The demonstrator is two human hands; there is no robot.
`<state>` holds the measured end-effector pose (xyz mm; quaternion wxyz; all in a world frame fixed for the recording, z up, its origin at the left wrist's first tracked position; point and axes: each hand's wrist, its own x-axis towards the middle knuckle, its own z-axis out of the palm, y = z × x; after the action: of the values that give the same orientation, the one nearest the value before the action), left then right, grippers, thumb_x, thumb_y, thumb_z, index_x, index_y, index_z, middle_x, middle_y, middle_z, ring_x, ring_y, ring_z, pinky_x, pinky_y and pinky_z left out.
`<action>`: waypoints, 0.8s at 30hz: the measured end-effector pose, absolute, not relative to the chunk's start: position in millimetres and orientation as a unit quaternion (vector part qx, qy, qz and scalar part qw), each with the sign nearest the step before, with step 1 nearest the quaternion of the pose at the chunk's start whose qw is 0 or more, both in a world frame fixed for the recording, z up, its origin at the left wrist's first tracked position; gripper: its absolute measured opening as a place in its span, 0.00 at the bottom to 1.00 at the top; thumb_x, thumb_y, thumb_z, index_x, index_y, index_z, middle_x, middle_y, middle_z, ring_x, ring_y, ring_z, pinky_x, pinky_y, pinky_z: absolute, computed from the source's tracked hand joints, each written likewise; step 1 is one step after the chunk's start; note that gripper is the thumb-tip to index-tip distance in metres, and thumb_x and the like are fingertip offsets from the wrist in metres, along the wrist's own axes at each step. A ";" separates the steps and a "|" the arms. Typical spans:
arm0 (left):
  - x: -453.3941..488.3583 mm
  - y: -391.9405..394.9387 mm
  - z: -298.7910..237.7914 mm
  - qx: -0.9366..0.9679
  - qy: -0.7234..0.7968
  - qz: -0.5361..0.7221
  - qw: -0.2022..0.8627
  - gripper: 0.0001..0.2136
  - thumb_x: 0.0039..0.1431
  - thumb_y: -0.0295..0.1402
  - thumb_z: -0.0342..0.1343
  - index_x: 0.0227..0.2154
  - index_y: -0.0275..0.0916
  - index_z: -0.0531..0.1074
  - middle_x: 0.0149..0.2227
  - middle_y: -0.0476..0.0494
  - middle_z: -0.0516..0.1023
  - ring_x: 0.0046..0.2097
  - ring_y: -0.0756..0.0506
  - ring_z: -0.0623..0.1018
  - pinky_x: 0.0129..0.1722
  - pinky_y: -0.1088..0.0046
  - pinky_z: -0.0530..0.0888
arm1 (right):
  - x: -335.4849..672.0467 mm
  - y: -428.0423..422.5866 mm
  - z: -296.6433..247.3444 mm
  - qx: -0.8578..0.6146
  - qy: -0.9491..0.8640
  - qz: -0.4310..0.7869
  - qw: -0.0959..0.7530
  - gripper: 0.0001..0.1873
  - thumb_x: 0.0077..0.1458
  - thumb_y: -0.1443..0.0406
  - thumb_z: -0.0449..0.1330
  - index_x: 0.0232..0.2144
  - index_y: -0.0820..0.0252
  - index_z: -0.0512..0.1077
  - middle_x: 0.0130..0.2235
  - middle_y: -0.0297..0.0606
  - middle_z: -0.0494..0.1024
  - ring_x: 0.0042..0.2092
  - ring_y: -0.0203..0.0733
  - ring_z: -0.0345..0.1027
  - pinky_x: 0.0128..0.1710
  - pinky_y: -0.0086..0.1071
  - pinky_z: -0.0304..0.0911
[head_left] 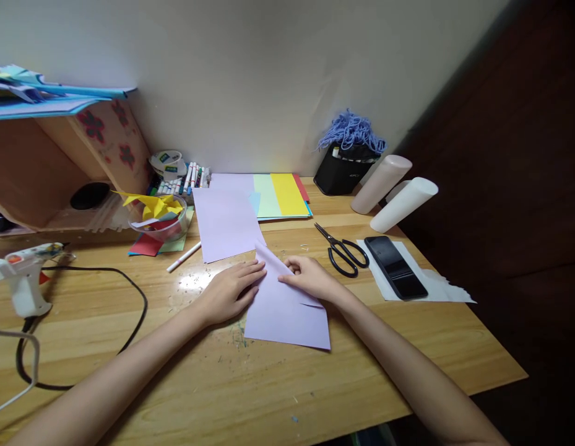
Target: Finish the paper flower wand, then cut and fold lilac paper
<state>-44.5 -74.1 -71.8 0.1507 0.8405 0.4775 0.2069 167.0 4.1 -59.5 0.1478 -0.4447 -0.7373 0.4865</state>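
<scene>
A lilac sheet of paper (285, 319) lies on the wooden table before me, its upper right part folded over and a short slit or crease showing near the right edge. My left hand (231, 288) rests flat against the sheet's left edge, fingers stretched out. At the upper right fold, my right hand (310, 277) pinches the paper between thumb and curled fingers. Behind my hands lies another lilac sheet (226, 223). Black-handled scissors (343, 249) lie to the right of my right hand, blades slightly apart.
A phone (395, 267) lies on white paper at right. Two white rolls (405, 204) stand behind it, near a black holder (343, 170) with blue yarn. Coloured sheets (287, 195) lie by the wall. A glue gun (27, 279) with cord, a marker (184, 257) and a plastic bowl (171, 230) are leftward.
</scene>
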 end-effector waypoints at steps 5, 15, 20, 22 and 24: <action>-37.9 -80.0 -60.1 0.641 0.630 0.363 0.245 0.24 0.55 0.40 0.50 0.54 0.40 0.56 0.52 0.37 0.66 0.48 0.43 0.72 0.42 0.64 0.72 | 166.7 -6.7 -52.7 -0.406 -0.608 0.643 0.228 0.13 0.43 0.60 0.63 0.30 0.63 0.69 0.30 0.36 0.75 0.30 0.37 0.69 0.28 0.27 0.61; -48.7 -78.2 -27.5 0.615 0.626 0.232 0.419 0.18 0.48 0.45 0.53 0.17 0.36 0.60 0.18 0.55 0.58 0.22 0.54 0.59 0.20 0.78 0.53 | 159.9 -26.1 -56.4 -0.394 -0.500 0.721 0.273 0.18 0.41 0.58 0.65 0.34 0.63 0.71 0.36 0.41 0.78 0.37 0.42 0.71 0.36 0.32 0.65; -52.8 -75.6 -28.1 0.633 0.612 0.198 0.430 0.19 0.48 0.44 0.53 0.16 0.38 0.53 0.18 0.56 0.50 0.22 0.54 0.53 0.20 0.76 0.50 | 163.8 -21.0 -58.5 -0.394 -0.480 0.722 0.306 0.18 0.40 0.58 0.66 0.33 0.63 0.73 0.36 0.40 0.78 0.34 0.41 0.71 0.35 0.31 0.64; -53.8 -74.5 -28.7 0.639 0.610 0.186 0.429 0.18 0.48 0.44 0.53 0.16 0.38 0.54 0.18 0.56 0.50 0.22 0.54 0.53 0.20 0.76 0.50 | 164.6 -20.8 -60.1 -0.403 -0.477 0.723 0.294 0.18 0.39 0.58 0.66 0.33 0.63 0.73 0.34 0.40 0.78 0.32 0.40 0.71 0.32 0.31 0.64; -54.9 -73.4 -28.9 0.646 0.608 0.175 0.427 0.18 0.48 0.44 0.53 0.16 0.37 0.55 0.19 0.55 0.51 0.22 0.54 0.54 0.21 0.76 0.50 | 165.3 -19.8 -60.8 -0.405 -0.477 0.724 0.291 0.18 0.39 0.57 0.66 0.33 0.63 0.73 0.33 0.39 0.78 0.30 0.39 0.71 0.31 0.30 0.64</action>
<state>-54.9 -73.4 -28.9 0.4268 0.6458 0.6083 0.1751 165.3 -19.8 -60.8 0.2908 -0.4052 -0.4770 0.7236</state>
